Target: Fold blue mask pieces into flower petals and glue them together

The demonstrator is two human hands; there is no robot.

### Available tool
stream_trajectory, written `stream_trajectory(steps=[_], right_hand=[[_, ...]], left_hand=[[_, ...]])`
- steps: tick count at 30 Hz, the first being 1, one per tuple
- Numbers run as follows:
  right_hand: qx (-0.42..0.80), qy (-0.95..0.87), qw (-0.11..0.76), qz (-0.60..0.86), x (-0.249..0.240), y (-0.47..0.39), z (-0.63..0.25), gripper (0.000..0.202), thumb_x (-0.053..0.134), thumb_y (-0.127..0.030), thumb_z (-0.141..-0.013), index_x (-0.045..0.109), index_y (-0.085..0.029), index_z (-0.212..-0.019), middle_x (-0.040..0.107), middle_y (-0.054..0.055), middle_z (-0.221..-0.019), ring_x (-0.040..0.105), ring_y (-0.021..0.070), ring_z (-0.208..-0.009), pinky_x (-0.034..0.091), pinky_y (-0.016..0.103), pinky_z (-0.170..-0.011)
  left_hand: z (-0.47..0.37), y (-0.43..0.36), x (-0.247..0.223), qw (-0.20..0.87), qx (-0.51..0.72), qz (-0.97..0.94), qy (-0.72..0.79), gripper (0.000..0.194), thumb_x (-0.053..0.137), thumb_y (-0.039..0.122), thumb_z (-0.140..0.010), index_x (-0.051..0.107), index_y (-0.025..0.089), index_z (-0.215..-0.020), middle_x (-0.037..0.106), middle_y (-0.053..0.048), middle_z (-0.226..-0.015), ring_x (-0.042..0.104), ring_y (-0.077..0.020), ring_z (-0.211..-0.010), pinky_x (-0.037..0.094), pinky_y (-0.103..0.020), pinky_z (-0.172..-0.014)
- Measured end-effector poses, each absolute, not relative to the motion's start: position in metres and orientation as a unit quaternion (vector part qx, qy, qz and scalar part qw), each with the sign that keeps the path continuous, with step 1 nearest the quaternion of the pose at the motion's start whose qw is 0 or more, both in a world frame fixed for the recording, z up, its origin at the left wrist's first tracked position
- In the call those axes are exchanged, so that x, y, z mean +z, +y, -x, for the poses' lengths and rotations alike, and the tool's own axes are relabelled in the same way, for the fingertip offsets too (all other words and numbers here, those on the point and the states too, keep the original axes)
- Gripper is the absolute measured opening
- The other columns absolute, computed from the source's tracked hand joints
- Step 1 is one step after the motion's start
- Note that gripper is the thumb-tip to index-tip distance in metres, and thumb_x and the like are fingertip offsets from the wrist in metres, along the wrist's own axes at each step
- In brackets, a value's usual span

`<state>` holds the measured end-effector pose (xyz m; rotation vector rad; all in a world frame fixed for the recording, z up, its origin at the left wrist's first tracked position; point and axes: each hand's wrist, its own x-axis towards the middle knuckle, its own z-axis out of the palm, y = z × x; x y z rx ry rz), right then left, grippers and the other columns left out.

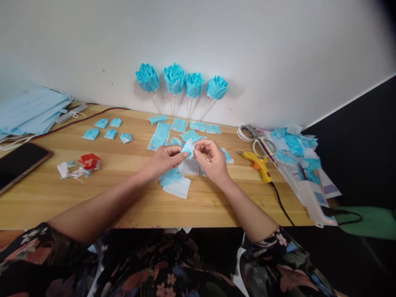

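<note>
Between my two hands is a small piece of blue and white mask fabric, partly folded, held above the table. My left hand pinches its lower left side between thumb and fingers. On the other side, the thumb and fingertips of my right hand close on its right edge. Cut blue fabric rectangles lie scattered just behind and around my hands. A white piece and a blue one rest below them on the wood. Fingers cover part of the held piece.
Several blue fabric roses on sticks lean against the wall. Folded petals, scraps, a phone and stacked masks are at left. At right are a yellow glue gun, scissors, a fabric pile and a power strip.
</note>
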<state>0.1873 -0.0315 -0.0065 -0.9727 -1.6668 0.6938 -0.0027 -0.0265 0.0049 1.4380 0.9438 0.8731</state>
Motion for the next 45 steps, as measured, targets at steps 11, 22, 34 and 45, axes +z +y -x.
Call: stream_trajectory(steps=[11,22,34,45], right_hand=[[0.304,-0.680,0.531,0.404,-0.0073,-0.0313,-0.1854,0.020,0.060,-0.024,-0.089,0.058,-0.025,-0.109,0.064,-0.002,-0.082,0.060,0.0127,-0.072,0.052,0.030,-0.071],[0.331,-0.681,0.521,0.394,-0.0057,-0.0345,-0.1850,0.020,0.057,-0.031,-0.095,0.058,-0.027,-0.115,0.063,-0.002,-0.082,0.062,0.0134,-0.076,0.053,0.031,-0.074],[0.384,-0.697,0.478,0.372,-0.0048,-0.0330,-0.1916,0.044,0.058,-0.041,-0.095,0.052,-0.026,-0.136,0.069,0.004,-0.097,0.067,0.0179,-0.089,0.057,0.036,-0.082],[0.359,-0.711,0.473,0.376,-0.0078,-0.0329,-0.1855,0.053,0.059,-0.021,-0.089,0.050,-0.028,-0.141,0.057,-0.003,-0.082,0.058,0.0131,-0.075,0.053,0.030,-0.074]], left_hand=[[-0.0045,-0.0281,0.0094,0.606,0.396,-0.589,0.360,0.037,0.079,0.044,-0.070,0.059,0.018,-0.086,0.055,0.004,-0.071,0.048,-0.0089,-0.061,0.039,-0.023,-0.055],[-0.0026,-0.0267,0.0043,0.570,0.418,-0.589,0.392,0.030,0.072,0.044,-0.076,0.057,0.018,-0.072,0.046,0.006,-0.058,0.039,-0.0075,-0.053,0.031,-0.023,-0.050],[-0.0001,-0.0254,0.0025,0.557,0.412,-0.599,0.401,0.030,0.069,0.044,-0.079,0.056,0.018,-0.071,0.047,0.005,-0.057,0.039,-0.0080,-0.053,0.032,-0.023,-0.051],[-0.0002,-0.0281,0.0059,0.547,0.383,-0.617,0.416,0.032,0.067,0.044,-0.079,0.052,0.019,-0.067,0.047,0.005,-0.057,0.040,-0.0086,-0.053,0.032,-0.024,-0.051]])
